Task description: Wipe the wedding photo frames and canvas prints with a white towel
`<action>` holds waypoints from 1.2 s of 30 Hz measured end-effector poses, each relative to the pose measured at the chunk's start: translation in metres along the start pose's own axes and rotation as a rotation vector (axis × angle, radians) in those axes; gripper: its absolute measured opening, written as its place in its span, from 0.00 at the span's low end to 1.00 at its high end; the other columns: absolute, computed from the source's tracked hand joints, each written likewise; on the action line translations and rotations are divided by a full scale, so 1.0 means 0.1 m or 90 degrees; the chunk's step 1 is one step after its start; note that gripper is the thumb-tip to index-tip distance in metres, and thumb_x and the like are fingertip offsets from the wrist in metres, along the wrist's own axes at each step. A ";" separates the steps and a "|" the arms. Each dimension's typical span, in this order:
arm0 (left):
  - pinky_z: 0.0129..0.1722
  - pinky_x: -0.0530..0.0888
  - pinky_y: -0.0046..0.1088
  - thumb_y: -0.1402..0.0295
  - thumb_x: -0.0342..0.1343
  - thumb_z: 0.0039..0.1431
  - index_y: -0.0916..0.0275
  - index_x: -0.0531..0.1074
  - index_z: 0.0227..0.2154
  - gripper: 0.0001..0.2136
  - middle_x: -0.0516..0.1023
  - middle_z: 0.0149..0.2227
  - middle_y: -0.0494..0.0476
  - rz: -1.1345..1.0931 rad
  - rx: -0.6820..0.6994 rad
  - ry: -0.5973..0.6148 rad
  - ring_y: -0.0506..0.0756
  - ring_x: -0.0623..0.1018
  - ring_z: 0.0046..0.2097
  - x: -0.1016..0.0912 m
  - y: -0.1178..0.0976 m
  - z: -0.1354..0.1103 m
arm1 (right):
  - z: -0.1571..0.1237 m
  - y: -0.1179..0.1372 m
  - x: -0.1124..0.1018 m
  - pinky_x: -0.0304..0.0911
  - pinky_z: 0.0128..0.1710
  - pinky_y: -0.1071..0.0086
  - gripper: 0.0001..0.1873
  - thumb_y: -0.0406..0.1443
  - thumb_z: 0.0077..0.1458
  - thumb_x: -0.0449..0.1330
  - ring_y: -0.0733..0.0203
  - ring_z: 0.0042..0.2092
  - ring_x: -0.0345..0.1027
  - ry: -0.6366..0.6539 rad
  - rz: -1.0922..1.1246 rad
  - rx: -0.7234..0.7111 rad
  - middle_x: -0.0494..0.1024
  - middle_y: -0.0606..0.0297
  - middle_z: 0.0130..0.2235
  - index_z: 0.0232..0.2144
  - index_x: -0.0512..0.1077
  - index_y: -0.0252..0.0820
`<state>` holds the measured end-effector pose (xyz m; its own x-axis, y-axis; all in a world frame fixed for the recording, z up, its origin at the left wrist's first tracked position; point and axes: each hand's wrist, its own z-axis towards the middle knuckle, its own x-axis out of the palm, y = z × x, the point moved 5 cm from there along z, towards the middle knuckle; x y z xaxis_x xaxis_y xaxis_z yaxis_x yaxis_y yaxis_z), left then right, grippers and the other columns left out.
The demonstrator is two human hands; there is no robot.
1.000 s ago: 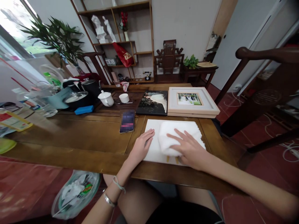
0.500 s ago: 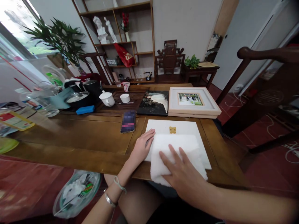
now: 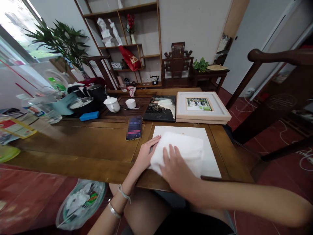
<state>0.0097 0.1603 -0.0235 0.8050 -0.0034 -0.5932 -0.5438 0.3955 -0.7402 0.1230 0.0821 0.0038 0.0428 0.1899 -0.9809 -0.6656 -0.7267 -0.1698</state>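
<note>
A white board (image 3: 210, 159) lies flat at the near edge of the wooden table. Spread over much of it is a folded white towel (image 3: 187, 143). My right hand (image 3: 174, 166) lies on the towel with its fingers stretched out, pressing it against the board. Along the board's left edge rests my left hand (image 3: 146, 151), fingers extended and partly hidden by the towel. The gold hanger on the board is almost wholly under the towel.
A phone (image 3: 134, 128) lies left of the board. Behind are a dark picture panel (image 3: 160, 109) and a light-framed photo (image 3: 202, 119). A teapot (image 3: 111, 103), a white cup (image 3: 130, 103) and a blue sponge (image 3: 89, 116) stand farther left. Below hangs a trash bin (image 3: 81, 204).
My right hand and the towel have slid left and away from me across the board, covering the gold hanger. More of the board's right side shows. My left hand stays nearly in place.
</note>
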 end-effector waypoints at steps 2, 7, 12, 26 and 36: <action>0.59 0.69 0.39 0.73 0.47 0.61 0.62 0.76 0.45 0.15 0.76 0.53 0.58 0.018 -0.001 -0.039 0.57 0.74 0.56 -0.03 -0.01 -0.02 | -0.18 0.19 -0.04 0.54 0.54 0.40 0.16 0.35 0.60 0.52 0.33 0.58 0.60 -0.037 0.041 -0.070 0.68 0.42 0.56 0.44 0.76 0.37; 0.57 0.71 0.38 0.75 0.49 0.60 0.63 0.77 0.43 0.14 0.78 0.51 0.60 0.076 0.039 -0.056 0.58 0.76 0.53 -0.01 -0.03 -0.06 | -0.28 -0.13 -0.07 0.53 0.56 0.46 0.16 0.32 0.54 0.55 0.39 0.59 0.57 -0.019 0.178 -0.049 0.69 0.49 0.57 0.45 0.74 0.43; 0.54 0.74 0.36 0.77 0.50 0.58 0.64 0.78 0.40 0.13 0.79 0.48 0.61 0.106 0.081 -0.068 0.59 0.78 0.51 0.02 -0.03 -0.06 | 0.18 -0.88 -0.06 0.59 0.47 0.57 0.24 0.25 0.48 0.51 0.46 0.50 0.66 0.036 0.232 0.072 0.74 0.50 0.47 0.48 0.70 0.40; 0.53 0.74 0.38 0.76 0.50 0.59 0.67 0.78 0.40 0.12 0.80 0.46 0.64 0.107 0.095 -0.088 0.58 0.79 0.50 0.04 0.02 -0.07 | 0.18 -1.47 0.01 0.58 0.36 0.66 0.26 0.24 0.46 0.47 0.52 0.38 0.68 0.038 0.289 0.104 0.76 0.57 0.37 0.48 0.67 0.40; 0.53 0.75 0.39 0.77 0.50 0.59 0.65 0.77 0.39 0.12 0.80 0.46 0.63 0.116 0.099 -0.097 0.58 0.79 0.50 0.06 0.00 -0.07 | -0.74 -0.87 0.09 0.46 0.60 0.42 0.31 0.22 0.38 0.51 0.42 0.65 0.45 -0.037 0.207 0.019 0.60 0.45 0.61 0.48 0.69 0.37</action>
<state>0.0127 0.1537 -0.0292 0.7300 0.2135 -0.6493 -0.6495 0.5127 -0.5616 0.2360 0.0981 0.0025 -0.2176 -0.0113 -0.9760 -0.6587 -0.7362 0.1554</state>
